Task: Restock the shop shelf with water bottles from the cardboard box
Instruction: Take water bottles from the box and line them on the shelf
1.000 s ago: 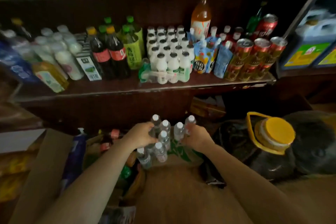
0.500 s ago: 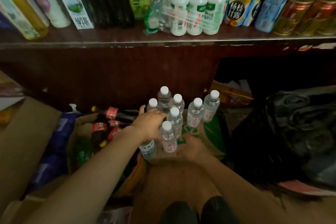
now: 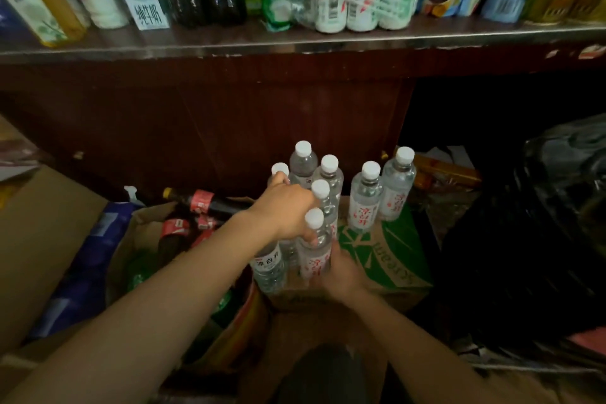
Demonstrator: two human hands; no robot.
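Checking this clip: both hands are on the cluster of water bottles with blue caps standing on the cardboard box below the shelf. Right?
Not quite: the caps are white, not blue, as the head view shows. The rest holds: the left hand and right hand are on the water bottles standing on the cardboard box below the shelf.

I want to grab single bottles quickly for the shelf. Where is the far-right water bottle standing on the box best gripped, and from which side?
Grip the far-right water bottle round its clear shoulder, just below the white cap, likely coming from above and from the right. It stands upright on the cardboard box, a second bottle crowds its left, and its right flank looks open.
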